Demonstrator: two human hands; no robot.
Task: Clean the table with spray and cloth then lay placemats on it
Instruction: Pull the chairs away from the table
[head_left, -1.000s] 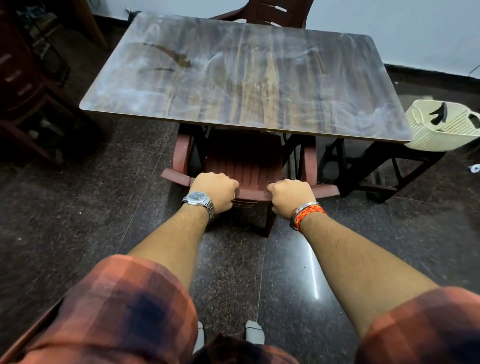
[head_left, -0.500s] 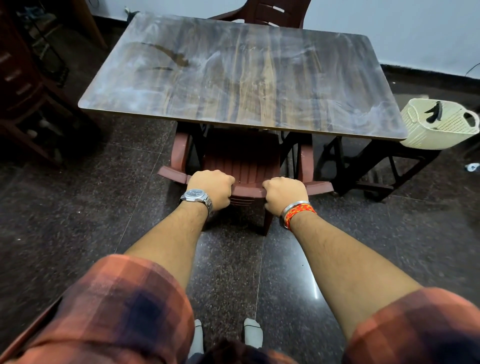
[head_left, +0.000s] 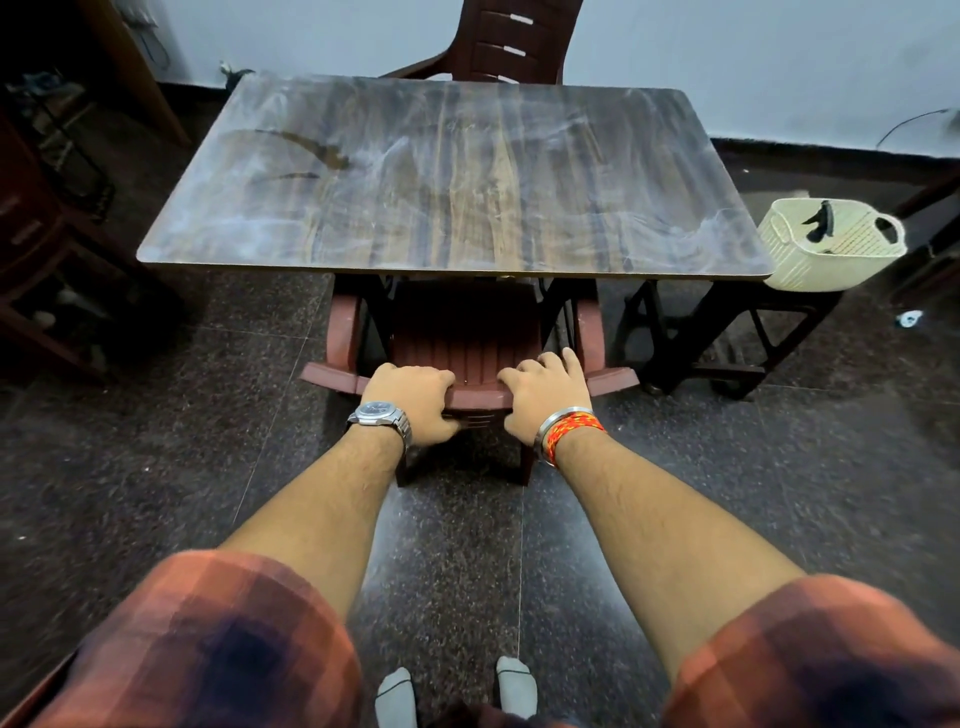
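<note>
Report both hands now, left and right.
Left hand: closed, gripping the chair back.
Right hand: open, fingers relaxed, resting on the chair back.

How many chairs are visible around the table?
2. The near chair is pushed under the table's near side, the left hand gripping its backrest, the right hand resting on it. The far chair stands behind the table. More may hide in the dark furniture at left.
</note>
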